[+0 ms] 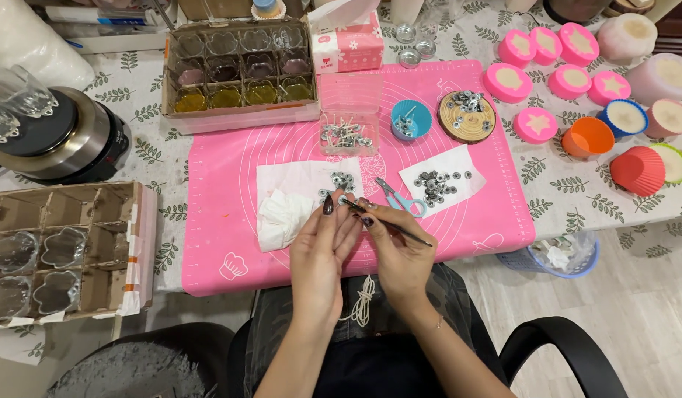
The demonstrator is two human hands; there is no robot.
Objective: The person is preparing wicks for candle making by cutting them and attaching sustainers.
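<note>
Pinching a small metal wick tab [342,199], the left hand [320,247] is steadying it while the right hand [397,247] is gripping a thin tool [391,224]; keep both aligned.

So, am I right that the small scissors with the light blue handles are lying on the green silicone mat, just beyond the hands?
Not quite: the small scissors with the light blue handles lie on a pink silicone mat, not a green one, as the head view shows, just beyond the hands.

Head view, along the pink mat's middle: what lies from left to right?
Crumpled tissue → left hand → right hand → scissors → paper with metal rings
</note>
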